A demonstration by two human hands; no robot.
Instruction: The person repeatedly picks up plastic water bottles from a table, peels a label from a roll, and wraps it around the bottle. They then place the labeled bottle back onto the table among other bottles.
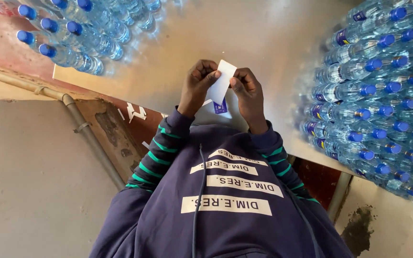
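Pinching a small white label (222,82) between them, the person's two hands meet just above the middle of the head view, over a pale grey table (244,33). The label is a narrow white strip, tilted, with a dark blue printed patch at its lower end, which hangs down between the wrists. On the left of the view, one hand (198,82) is closed with its fingers curled in and its thumb pressed on the strip's edge; on the right of the view, the other hand (247,91) grips the opposite edge between thumb and forefinger. The picture does not make plain which of them is the left hand and which the right. Both wrists come out of dark navy sleeves (161,153) with green stripes, and a navy sweatshirt (225,210) with white printed bars fills the bottom centre. Clear plastic water bottles with blue caps (374,91) lie stacked in rows along the right side of the table, well apart from the hands. A second cluster of such bottles (77,33) sits at the upper left corner. A grey pipe (80,122) runs across a plain wall on the left.
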